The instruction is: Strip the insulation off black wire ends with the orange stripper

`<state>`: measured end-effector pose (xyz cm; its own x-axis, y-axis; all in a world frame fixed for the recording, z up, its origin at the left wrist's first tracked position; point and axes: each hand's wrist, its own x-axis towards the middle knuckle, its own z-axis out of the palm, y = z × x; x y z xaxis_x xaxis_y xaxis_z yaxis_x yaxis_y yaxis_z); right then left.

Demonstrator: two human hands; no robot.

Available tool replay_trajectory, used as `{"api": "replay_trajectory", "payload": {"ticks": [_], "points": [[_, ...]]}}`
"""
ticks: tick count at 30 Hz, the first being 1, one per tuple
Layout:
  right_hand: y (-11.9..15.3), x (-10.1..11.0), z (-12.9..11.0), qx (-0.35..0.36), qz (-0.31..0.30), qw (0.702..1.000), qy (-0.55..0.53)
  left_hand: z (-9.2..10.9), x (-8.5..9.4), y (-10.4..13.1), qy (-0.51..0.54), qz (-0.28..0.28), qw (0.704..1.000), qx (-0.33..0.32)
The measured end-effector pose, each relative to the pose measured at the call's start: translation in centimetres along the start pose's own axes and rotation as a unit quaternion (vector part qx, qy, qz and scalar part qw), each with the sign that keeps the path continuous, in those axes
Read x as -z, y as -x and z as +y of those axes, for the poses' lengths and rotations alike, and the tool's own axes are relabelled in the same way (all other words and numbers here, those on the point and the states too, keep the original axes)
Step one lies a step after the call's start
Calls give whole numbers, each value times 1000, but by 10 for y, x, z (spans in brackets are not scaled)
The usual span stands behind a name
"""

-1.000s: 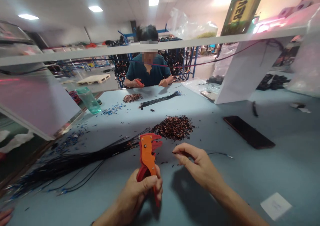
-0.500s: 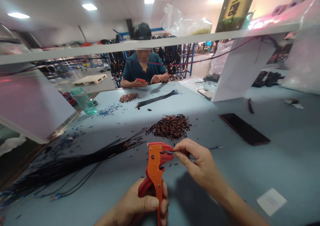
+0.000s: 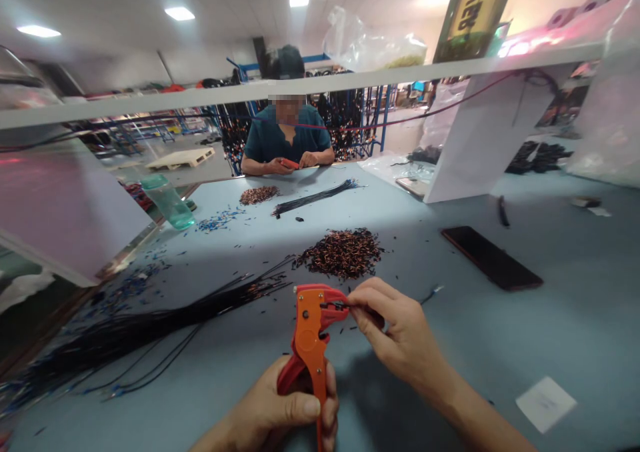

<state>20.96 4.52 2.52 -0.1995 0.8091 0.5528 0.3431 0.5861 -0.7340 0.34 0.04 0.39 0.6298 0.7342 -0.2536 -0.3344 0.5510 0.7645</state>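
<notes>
My left hand grips the handles of an orange wire stripper, held upright near the table's front edge. My right hand pinches a thin black wire and holds its end in the stripper's red jaws. A long bundle of black wires lies to the left of the tool. Just beyond my hands sits a pile of stripped brown and black insulation bits.
A black phone lies on the blue table to the right, a white paper slip nearer me. A green cup stands at the left. Across the table a person works with another wire bundle and scrap pile.
The stripper rose upright and shifted right. My right hand brought the wire's end into its jaws, and the wire's free tail slid toward me.
</notes>
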Motion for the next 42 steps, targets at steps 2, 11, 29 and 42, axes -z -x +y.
{"api": "replay_trajectory", "payload": {"ticks": [2, 11, 29, 42], "points": [[0, 0, 0, 5, 7, 1000, 3, -1, 2, 0, -1, 4, 1000, -3], [0, -2, 3, 30, 23, 999, -14, 0, 1, 0, 3, 3, 1000, 2], [-1, -1, 0, 35, 24, 999, -4, -3, -2, 1, -8, 9, 1000, 0], [0, 0, -1, 45, 28, 999, 7, -2, -3, -1, -31, 11, 999, 4]]}}
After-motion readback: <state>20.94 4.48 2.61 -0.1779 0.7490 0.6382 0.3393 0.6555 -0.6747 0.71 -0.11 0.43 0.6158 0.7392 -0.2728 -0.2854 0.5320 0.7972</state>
